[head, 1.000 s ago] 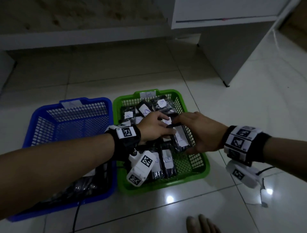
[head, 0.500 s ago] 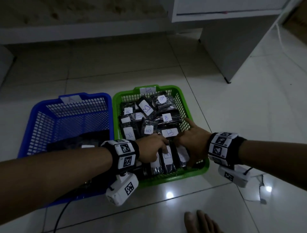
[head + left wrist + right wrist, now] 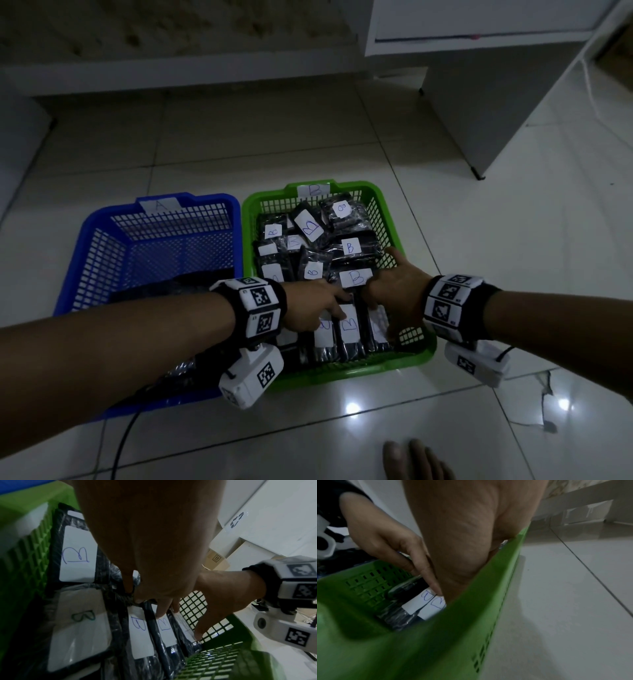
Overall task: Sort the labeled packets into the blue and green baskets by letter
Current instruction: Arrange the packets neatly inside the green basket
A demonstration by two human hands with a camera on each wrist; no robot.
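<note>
The green basket (image 3: 359, 369), tagged B, holds several black packets with white B labels (image 3: 350, 246). The blue basket (image 3: 102, 219), tagged A, stands to its left with dark packets (image 3: 178, 286) at its near end. Both hands reach into the green basket's front row of upright packets (image 3: 349, 325). My left hand (image 3: 318, 308) touches the label tops with its index finger (image 3: 433, 585). My right hand (image 3: 394, 298) is spread over the rightmost packet (image 3: 185, 630), fingertips at one end, thumb at the other by the basket wall (image 3: 223, 662). Neither hand lifts anything.
A white cabinet (image 3: 496, 102) stands at the back right, and a low white ledge (image 3: 171, 68) runs along the back. A bare foot (image 3: 411, 459) is at the bottom edge. A black cable (image 3: 123, 435) trails from my left wrist. The floor is glossy tile.
Both hands came from the middle of the green basket back to its front row. The packet held between them a second ago now stands in that row.
</note>
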